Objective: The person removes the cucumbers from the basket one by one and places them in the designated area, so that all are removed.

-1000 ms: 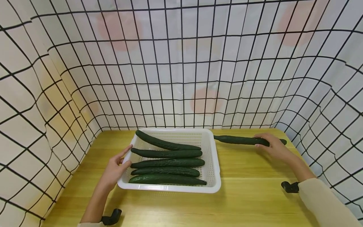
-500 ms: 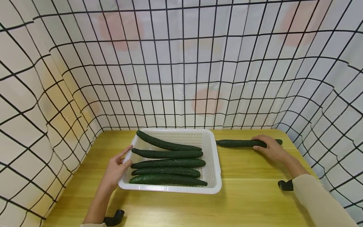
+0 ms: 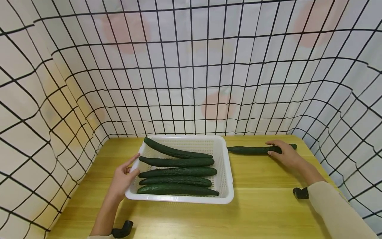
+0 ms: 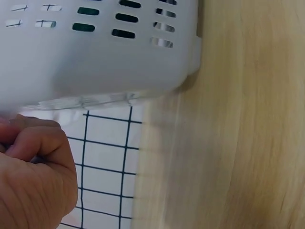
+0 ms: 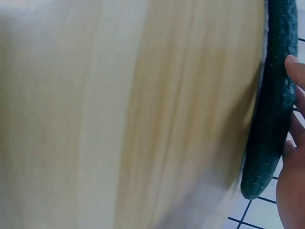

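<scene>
My left hand [image 3: 122, 179] holds the left rim of a white perforated plastic basket [image 3: 226, 179], its thumb on the rim. In the left wrist view, curled fingers [image 4: 43, 143] show beside the basket's wall [image 4: 114, 67]. Several dark green cucumbers [image 3: 179, 171] lie side by side inside the basket. Right of it, another cucumber [image 3: 249, 150] lies on the table near the back edge. My right hand [image 3: 286, 154] is loosely around this one, thumb on the near side and fingers raised over the far side. In the right wrist view, the thumb overlaps the cucumber [image 5: 274, 105].
The wooden table [image 3: 259, 205] carries the basket and the single cucumber. Black wire grid panels [image 3: 192, 88] enclose the back and both sides, with white patterned sheeting behind them. A black wrist-camera mount sits on each forearm.
The right hand has brought its cucumber slightly left and down onto the table, and its fingers have since loosened. The left hand and basket have stayed nearly still.
</scene>
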A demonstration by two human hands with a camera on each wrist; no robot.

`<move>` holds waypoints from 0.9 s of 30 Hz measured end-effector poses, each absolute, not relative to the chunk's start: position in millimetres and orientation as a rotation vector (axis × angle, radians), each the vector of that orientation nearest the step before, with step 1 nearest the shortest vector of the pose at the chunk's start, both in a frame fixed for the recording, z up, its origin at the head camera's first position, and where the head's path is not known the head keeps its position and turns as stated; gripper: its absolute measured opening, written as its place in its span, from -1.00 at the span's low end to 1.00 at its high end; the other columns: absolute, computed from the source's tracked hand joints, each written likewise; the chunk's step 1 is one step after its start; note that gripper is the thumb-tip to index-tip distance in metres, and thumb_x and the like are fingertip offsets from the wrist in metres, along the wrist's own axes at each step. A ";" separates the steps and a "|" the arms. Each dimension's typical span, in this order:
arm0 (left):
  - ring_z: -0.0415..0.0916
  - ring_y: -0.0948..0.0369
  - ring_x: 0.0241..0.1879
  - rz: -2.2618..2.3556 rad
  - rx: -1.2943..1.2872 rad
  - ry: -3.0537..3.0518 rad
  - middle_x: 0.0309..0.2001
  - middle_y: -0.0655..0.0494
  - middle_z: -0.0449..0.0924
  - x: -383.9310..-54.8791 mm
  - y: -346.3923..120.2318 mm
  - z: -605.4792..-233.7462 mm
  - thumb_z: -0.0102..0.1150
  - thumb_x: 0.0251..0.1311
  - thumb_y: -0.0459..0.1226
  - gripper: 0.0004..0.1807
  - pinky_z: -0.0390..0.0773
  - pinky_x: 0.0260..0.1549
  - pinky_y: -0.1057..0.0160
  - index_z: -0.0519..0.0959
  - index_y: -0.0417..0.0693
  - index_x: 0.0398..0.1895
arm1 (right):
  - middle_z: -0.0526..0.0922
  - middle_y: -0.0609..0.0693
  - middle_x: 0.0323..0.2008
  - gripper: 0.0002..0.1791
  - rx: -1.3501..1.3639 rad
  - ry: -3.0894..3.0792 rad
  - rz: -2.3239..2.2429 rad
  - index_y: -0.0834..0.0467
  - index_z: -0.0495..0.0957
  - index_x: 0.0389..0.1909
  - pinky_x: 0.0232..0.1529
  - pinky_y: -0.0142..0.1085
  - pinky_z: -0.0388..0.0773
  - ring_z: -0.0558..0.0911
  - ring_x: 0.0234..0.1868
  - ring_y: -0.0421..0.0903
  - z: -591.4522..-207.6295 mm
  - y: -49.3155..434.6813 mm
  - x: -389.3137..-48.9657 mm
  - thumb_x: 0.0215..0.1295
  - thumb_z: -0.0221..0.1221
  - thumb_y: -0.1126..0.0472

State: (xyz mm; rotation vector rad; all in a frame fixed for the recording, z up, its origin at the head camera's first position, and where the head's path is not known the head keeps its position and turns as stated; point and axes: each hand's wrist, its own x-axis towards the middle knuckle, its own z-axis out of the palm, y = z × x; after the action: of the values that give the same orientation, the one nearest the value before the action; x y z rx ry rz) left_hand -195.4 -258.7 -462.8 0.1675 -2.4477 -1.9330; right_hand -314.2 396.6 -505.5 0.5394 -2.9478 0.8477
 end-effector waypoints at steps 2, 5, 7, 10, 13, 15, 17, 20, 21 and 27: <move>0.61 0.20 -0.43 -1.945 0.179 -2.437 -0.23 -0.14 0.70 -195.1 -259.0 -462.4 0.13 0.34 -0.43 -0.30 0.70 -0.47 0.15 0.38 0.18 0.53 | 0.33 0.34 0.44 -0.42 0.532 -2.947 0.872 0.19 0.36 0.45 0.33 0.40 0.21 0.24 0.45 0.42 -502.0 395.5 -312.7 0.55 0.12 0.00; 0.63 0.20 -0.41 -1.963 0.182 -2.426 -0.18 -0.18 0.72 -194.8 -258.8 -461.8 0.13 0.34 -0.43 -0.30 0.71 -0.46 0.15 0.38 0.17 0.54 | 0.36 0.33 0.43 -0.40 0.530 -2.938 0.867 0.19 0.35 0.46 0.33 0.40 0.22 0.28 0.43 0.41 -496.2 392.7 -310.7 0.56 0.11 -0.02; 0.64 0.20 -0.40 -1.971 0.179 -2.421 -0.15 -0.19 0.73 -194.8 -258.5 -461.6 0.13 0.35 -0.43 -0.31 0.71 -0.45 0.14 0.38 0.16 0.54 | 0.39 0.32 0.41 -0.39 0.534 -2.928 0.866 0.20 0.36 0.46 0.32 0.39 0.23 0.30 0.42 0.40 -491.8 389.2 -310.5 0.56 0.11 -0.03; 0.65 0.20 -0.38 -1.978 0.178 -2.416 -0.11 -0.21 0.73 -195.2 -257.9 -461.4 0.12 0.36 -0.42 -0.32 0.71 -0.43 0.14 0.38 0.17 0.53 | 0.43 0.29 0.39 -0.38 0.539 -2.920 0.862 0.17 0.36 0.47 0.31 0.38 0.26 0.33 0.41 0.37 -484.0 380.8 -310.2 0.55 0.11 -0.07; 0.64 0.20 -0.37 -1.977 0.181 -2.418 -0.08 -0.20 0.73 -195.7 -257.5 -461.0 0.13 0.37 -0.41 -0.32 0.71 -0.43 0.15 0.38 0.19 0.53 | 0.46 0.25 0.37 -0.40 0.581 -2.896 0.875 0.14 0.37 0.47 0.28 0.37 0.30 0.37 0.39 0.35 -473.7 366.9 -309.4 0.55 0.11 -0.07; 0.64 0.21 -0.37 -1.976 0.183 -2.418 -0.05 -0.21 0.72 -195.9 -257.7 -460.7 0.13 0.37 -0.41 -0.32 0.71 -0.43 0.15 0.38 0.19 0.53 | 0.48 0.24 0.35 -0.43 0.636 -2.867 0.891 0.14 0.38 0.45 0.29 0.35 0.31 0.40 0.37 0.32 -465.4 353.8 -309.3 0.56 0.11 -0.03; 0.63 0.21 -0.38 -1.973 0.190 -2.419 -0.03 -0.22 0.72 -196.3 -257.9 -460.5 0.13 0.37 -0.41 -0.33 0.70 -0.43 0.16 0.39 0.19 0.53 | 0.50 0.21 0.33 -0.45 0.689 -2.835 0.900 0.14 0.40 0.44 0.31 0.31 0.33 0.44 0.34 0.28 -456.8 338.5 -309.2 0.56 0.12 0.00; 0.61 0.22 -0.40 -1.966 0.205 -2.422 -0.05 -0.18 0.73 -197.8 -258.0 -460.4 0.14 0.36 -0.41 -0.33 0.69 -0.45 0.17 0.39 0.21 0.52 | 0.55 0.18 0.30 -0.48 0.766 -2.794 0.898 0.15 0.43 0.41 0.33 0.24 0.38 0.51 0.28 0.21 -442.3 313.0 -308.9 0.54 0.14 0.03; 0.61 0.21 -0.41 -1.966 0.207 -2.423 -0.09 -0.17 0.73 -198.5 -257.9 -460.4 0.14 0.36 -0.40 -0.32 0.69 -0.46 0.17 0.39 0.22 0.52 | 0.56 0.15 0.28 -0.48 0.784 -2.786 0.890 0.13 0.44 0.39 0.32 0.22 0.41 0.53 0.26 0.18 -437.2 304.3 -308.1 0.53 0.16 0.02; 0.56 0.20 -0.52 -1.988 0.219 -2.417 -0.36 -0.01 0.67 -200.7 -257.6 -461.5 0.15 0.34 -0.40 -0.31 0.67 -0.53 0.17 0.40 0.25 0.52 | 0.63 0.12 0.19 -0.50 0.935 -2.696 0.928 0.10 0.51 0.31 0.19 0.15 0.54 0.61 0.14 0.12 -413.5 249.6 -302.0 0.44 0.28 0.04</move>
State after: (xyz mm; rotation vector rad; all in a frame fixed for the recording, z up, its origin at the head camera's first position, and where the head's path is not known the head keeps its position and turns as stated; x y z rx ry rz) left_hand -200.7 -257.6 -461.5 0.2195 -2.4165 -1.9875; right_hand -302.0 249.6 -413.5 0.9349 -2.6956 0.9281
